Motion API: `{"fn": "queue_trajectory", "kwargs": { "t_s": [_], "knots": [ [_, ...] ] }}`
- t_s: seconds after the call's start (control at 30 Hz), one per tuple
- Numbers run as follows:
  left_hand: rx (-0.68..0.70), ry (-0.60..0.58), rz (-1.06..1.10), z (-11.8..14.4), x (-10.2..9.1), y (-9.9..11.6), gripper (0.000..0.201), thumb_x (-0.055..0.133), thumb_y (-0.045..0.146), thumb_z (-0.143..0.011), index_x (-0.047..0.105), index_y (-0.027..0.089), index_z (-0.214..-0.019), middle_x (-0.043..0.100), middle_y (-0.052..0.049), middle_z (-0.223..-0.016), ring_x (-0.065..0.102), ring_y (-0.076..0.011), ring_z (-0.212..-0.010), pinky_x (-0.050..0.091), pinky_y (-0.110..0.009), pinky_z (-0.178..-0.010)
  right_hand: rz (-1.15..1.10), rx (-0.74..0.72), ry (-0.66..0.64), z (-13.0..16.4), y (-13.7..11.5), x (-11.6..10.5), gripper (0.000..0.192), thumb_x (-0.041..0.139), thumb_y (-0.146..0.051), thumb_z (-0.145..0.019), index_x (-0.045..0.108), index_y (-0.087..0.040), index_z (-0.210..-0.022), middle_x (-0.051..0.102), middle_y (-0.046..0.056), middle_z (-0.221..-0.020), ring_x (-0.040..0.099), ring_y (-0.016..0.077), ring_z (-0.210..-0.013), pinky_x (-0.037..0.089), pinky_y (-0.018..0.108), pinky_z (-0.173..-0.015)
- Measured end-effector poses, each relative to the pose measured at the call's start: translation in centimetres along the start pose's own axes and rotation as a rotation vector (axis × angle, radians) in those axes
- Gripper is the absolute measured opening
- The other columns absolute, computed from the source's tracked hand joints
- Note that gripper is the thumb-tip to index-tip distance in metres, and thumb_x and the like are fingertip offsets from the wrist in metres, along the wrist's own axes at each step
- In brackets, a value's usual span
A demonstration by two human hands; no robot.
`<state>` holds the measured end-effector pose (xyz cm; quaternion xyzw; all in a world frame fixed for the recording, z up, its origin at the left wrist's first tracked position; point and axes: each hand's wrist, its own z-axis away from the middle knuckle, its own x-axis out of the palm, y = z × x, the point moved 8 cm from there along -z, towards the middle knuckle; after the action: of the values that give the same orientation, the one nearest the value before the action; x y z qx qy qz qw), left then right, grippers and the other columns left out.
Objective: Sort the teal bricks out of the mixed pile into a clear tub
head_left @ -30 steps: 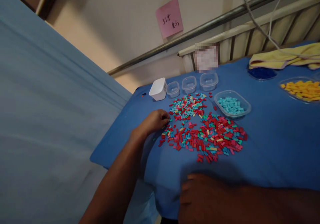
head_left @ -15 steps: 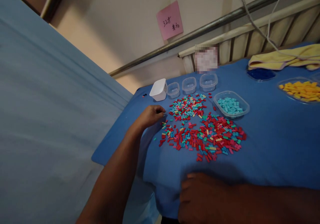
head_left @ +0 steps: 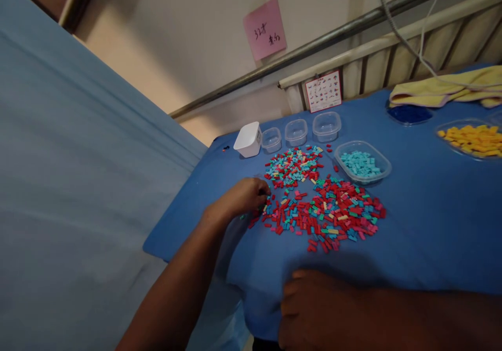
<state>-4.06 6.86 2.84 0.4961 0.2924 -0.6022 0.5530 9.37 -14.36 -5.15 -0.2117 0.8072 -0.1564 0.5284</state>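
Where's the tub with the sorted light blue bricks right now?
In the head view the clear tub of light blue bricks sits on the blue cloth, right of the mixed brick pile and just past its far edge.

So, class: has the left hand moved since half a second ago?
Yes. The left hand has dropped away from the white tub, toward the near edge of the brick pile.

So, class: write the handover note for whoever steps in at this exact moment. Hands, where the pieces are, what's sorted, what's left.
Left hand: fingers curled at the left edge of the mixed pile of small bricks; whether it grips one cannot be told.
Right hand: resting flat on the blue table, near edge, empty.
Done: light-blue bricks lie in the clear tray.
Left: red, blue, green and yellow bricks lie mixed; three small clear tubs and the white tub behind show nothing inside.
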Motion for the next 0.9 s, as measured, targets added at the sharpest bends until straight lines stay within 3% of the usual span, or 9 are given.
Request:
{"fn": "queue_trajectory", "kwargs": {
  "t_s": [0.2,0.53,0.73,0.8,0.9],
  "knots": [
    [0.164,-0.101,-0.133,-0.4,0.2,2.8,0.032,0.062,0.008,-0.086,0.087,0.023,-0.099,0.083,-0.006,-0.1,0.071,-0.0216,-0.087,0.049,-0.031,-0.079,0.01,0.006,-0.054,-0.3,-0.4,-0.9,0.034,0.073,-0.06,-0.105,0.077,-0.029,-0.092,0.082,-0.004,-0.09,0.069,0.0201,-0.083,0.042,0.039,-0.074],
    [0.171,-0.063,-0.13,0.2,0.5,4.1,0.03,0.064,0.006,-0.081,0.085,0.022,-0.094,0.081,-0.006,-0.099,0.07,-0.0224,-0.089,0.05,-0.032,-0.083,0.062,-0.024,-0.041,-0.3,-0.3,-0.5,0.035,0.072,-0.059,-0.106,0.076,-0.028,-0.09,0.079,-0.004,-0.084,0.065,0.0193,-0.077,0.039,0.039,-0.071],
    [0.042,0.116,0.263,-1.1,-1.6,3.1,0.018,0.068,0.022,-0.085,0.079,0.02,-0.099,0.075,0.0,-0.084,0.065,-0.0161,-0.072,0.047,-0.027,-0.066,0.091,-0.066,-0.079,-0.5,-0.4,-1.3,0.027,0.074,-0.048,-0.108,0.073,-0.027,-0.091,0.079,-0.004,-0.088,0.065,0.0182,-0.081,0.037,0.037,-0.068],
    [0.083,0.145,0.429,-2.4,-1.9,4.5,0.016,0.071,0.025,-0.086,0.077,0.019,-0.099,0.075,-0.001,-0.084,0.065,-0.0156,-0.073,0.049,-0.027,-0.068,0.105,-0.056,-0.1,-0.7,-0.2,-1.4,0.025,0.076,-0.043,-0.107,0.073,-0.027,-0.089,0.079,-0.003,-0.088,0.065,0.018,-0.081,0.037,0.037,-0.068],
    [0.18,0.188,0.608,-5.0,-2.5,8.5,0.014,0.074,0.026,-0.087,0.075,0.017,-0.098,0.074,-0.003,-0.085,0.066,-0.0153,-0.076,0.052,-0.028,-0.07,0.095,-0.035,-0.119,-0.8,-0.1,-1.4,0.02,0.079,-0.04,-0.105,0.073,-0.027,-0.09,0.08,-0.004,-0.09,0.067,0.018,-0.083,0.039,0.037,-0.069]
  ]
}}
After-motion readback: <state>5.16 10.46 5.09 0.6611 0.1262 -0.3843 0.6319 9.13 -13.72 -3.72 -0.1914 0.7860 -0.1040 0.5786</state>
